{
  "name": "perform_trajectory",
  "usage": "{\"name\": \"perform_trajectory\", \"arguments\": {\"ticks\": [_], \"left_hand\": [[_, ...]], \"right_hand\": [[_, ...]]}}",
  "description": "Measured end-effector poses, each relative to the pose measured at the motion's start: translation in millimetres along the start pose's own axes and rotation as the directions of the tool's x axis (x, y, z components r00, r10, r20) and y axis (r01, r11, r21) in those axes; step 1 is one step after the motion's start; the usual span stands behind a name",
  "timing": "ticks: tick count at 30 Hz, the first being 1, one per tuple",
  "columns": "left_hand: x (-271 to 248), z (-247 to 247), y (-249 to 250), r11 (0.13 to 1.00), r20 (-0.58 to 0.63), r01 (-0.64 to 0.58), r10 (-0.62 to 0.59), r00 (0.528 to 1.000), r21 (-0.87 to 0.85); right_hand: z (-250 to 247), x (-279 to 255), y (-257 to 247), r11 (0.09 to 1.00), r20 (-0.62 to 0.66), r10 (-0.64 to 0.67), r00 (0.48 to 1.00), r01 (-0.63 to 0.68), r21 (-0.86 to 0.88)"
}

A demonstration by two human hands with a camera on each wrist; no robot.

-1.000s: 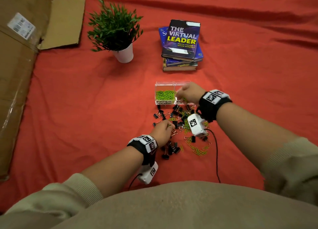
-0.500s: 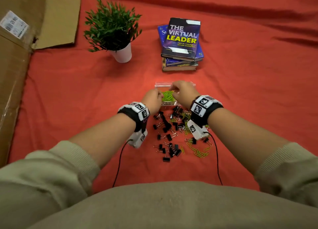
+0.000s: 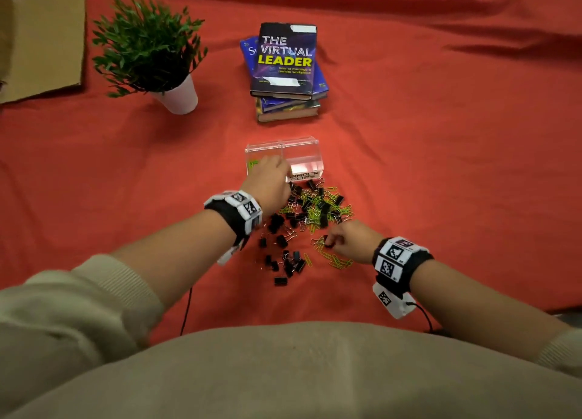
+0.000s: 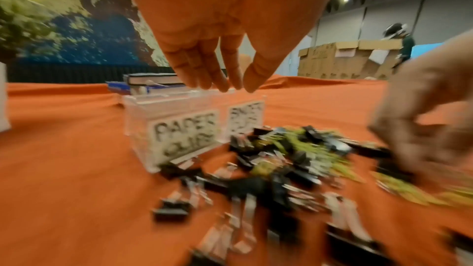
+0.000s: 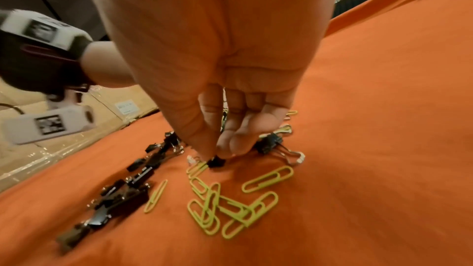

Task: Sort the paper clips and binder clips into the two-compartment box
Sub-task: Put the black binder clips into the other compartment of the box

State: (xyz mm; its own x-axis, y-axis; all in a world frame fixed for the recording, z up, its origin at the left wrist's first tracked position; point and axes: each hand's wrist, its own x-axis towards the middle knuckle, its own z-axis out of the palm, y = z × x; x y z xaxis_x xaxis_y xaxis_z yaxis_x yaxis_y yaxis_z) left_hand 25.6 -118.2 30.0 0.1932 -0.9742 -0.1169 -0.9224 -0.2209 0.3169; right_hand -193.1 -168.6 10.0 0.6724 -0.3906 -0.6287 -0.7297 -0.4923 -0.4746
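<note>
The clear two-compartment box (image 3: 304, 154) (image 4: 139, 120) stands on the red cloth, labelled for paper clips on the left and binder clips on the right. Green paper clips (image 3: 252, 165) lie in its left half. My left hand (image 3: 272, 174) (image 4: 235, 88) hovers over that left half, fingers straight down and holding nothing. Just in front of the box lies a mixed pile of clips (image 3: 315, 210) (image 4: 294, 159). At the pile's near right edge my right hand (image 3: 333, 243) (image 5: 215, 157) pinches a small black binder clip (image 3: 327, 240) (image 5: 217, 162) that rests on the cloth.
Loose yellow-green paper clips (image 3: 338, 261) (image 5: 230, 207) and black binder clips (image 3: 285, 264) (image 5: 133, 181) are scattered nearer to me. A stack of books (image 3: 286, 72) and a potted plant (image 3: 176, 97) stand behind the box. Cardboard (image 3: 41, 40) lies far left.
My left hand rose from the pile to the box's left compartment. My right hand drew back from the box to the pile's near edge and took a binder clip.
</note>
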Motion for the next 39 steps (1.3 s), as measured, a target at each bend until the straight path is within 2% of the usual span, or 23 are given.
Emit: {"name": "perform_trajectory", "arguments": {"ticks": [3,5,7,9,13,17,19,22,26,29,31,33,35,37,39], "left_hand": [[-35.7,25.5,29.4,0.994,0.184,-0.101,0.106,0.977,-0.039],[-55.6,42.1,43.2,0.983,0.298,-0.181,0.179,0.938,-0.023],[-69.1,54.4,51.6,0.967,0.370,-0.253,0.227,0.901,0.022],[-75.8,63.2,54.3,0.957,0.407,-0.284,0.236,0.883,0.060],[-78.3,73.3,51.1,0.962,0.416,-0.258,0.199,0.887,0.089],[-77.4,75.3,49.4,0.962,0.436,-0.243,0.166,0.884,0.126],[-77.9,76.1,49.8,0.970,0.444,-0.217,0.145,0.884,0.114],[-77.4,75.8,51.3,0.997,0.431,-0.068,0.081,0.899,-0.045],[-72.0,69.3,58.8,0.966,0.405,0.140,-0.042,0.913,-0.217],[-65.7,67.4,66.3,0.947,0.399,0.218,-0.110,0.910,-0.236],[-61.5,70.6,69.5,0.957,0.394,0.215,-0.124,0.911,-0.194],[-59.4,74.8,73.1,0.973,0.381,0.192,-0.131,0.915,-0.125],[-57.6,79.4,76.7,0.988,0.360,0.140,-0.110,0.926,-0.058],[-54.8,84.0,79.4,0.993,0.354,0.112,-0.096,0.931,-0.026],[-50.8,86.6,81.3,0.992,0.357,0.128,-0.114,0.927,-0.015]], "right_hand": [[2.3,-0.1,8.1,0.999,-0.085,0.039,0.996,-0.040,-0.012],[1.7,-1.6,13.7,0.998,-0.153,0.065,0.986,-0.064,0.013],[2.3,-4.6,17.6,0.998,-0.159,0.069,0.985,-0.069,0.010],[5.4,-9.9,18.8,0.994,-0.130,0.066,0.989,-0.077,-0.077],[20.4,-17.7,20.7,0.949,-0.105,0.082,0.991,-0.110,-0.294],[35.5,-20.2,19.6,0.955,-0.106,0.064,0.992,-0.092,-0.282],[39.4,-18.8,18.4,0.965,-0.101,0.013,0.995,-0.039,-0.259],[42.4,-19.1,15.7,0.976,-0.109,-0.028,0.994,0.004,-0.216],[46.0,-20.0,15.6,0.968,-0.092,-0.036,0.995,0.012,-0.249],[45.2,-20.6,16.0,0.966,-0.081,-0.040,0.996,0.018,-0.259],[42.8,-19.6,19.5,0.983,-0.094,-0.037,0.995,0.019,-0.182],[38.0,-17.8,24.7,1.000,-0.126,0.013,0.992,-0.012,0.011],[30.4,-16.2,29.6,0.971,-0.127,0.065,0.990,-0.033,0.237],[22.7,-15.5,33.8,0.885,-0.073,0.099,0.992,-0.054,0.463],[15.2,-16.0,35.3,0.755,-0.027,0.111,0.993,-0.067,0.652]]}}
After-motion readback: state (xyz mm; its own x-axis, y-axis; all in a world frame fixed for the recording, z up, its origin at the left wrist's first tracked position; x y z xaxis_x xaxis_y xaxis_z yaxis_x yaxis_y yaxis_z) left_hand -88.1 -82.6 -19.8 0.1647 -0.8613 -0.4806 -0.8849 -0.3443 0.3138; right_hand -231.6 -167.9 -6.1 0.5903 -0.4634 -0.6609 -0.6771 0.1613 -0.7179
